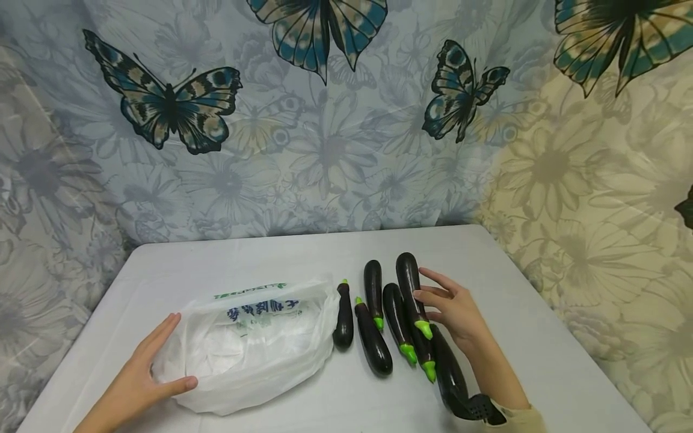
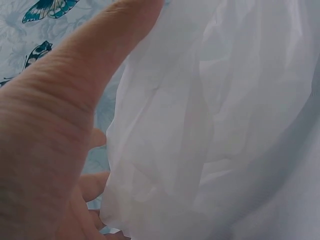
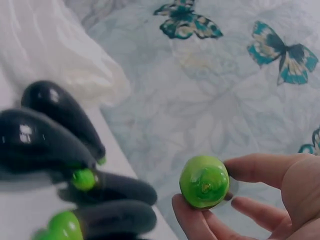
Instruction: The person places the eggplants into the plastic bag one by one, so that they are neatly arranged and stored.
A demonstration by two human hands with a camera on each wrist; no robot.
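In the head view my right hand [image 1: 452, 310] holds a dark eggplant [image 1: 408, 279] with a green cap between thumb and fingers, over the other eggplants. Its green cap [image 3: 204, 182] faces the camera in the right wrist view, fingertips at its sides. Several more eggplants [image 1: 373, 343] lie side by side on the white table. My left hand [image 1: 138, 367] rests spread at the left end of a white plastic bag [image 1: 254, 349], thumb in front and fingers behind. Close up, the bag [image 2: 165, 125] fills much of the left wrist view, with fingertips at its edge.
A white-covered table [image 1: 547, 361] carries everything, its far edge against a floral cloth backdrop [image 1: 330, 156] with butterflies. One small eggplant [image 1: 344, 319] lies right beside the bag's right end. Another eggplant [image 1: 446, 367] lies close below my right wrist.
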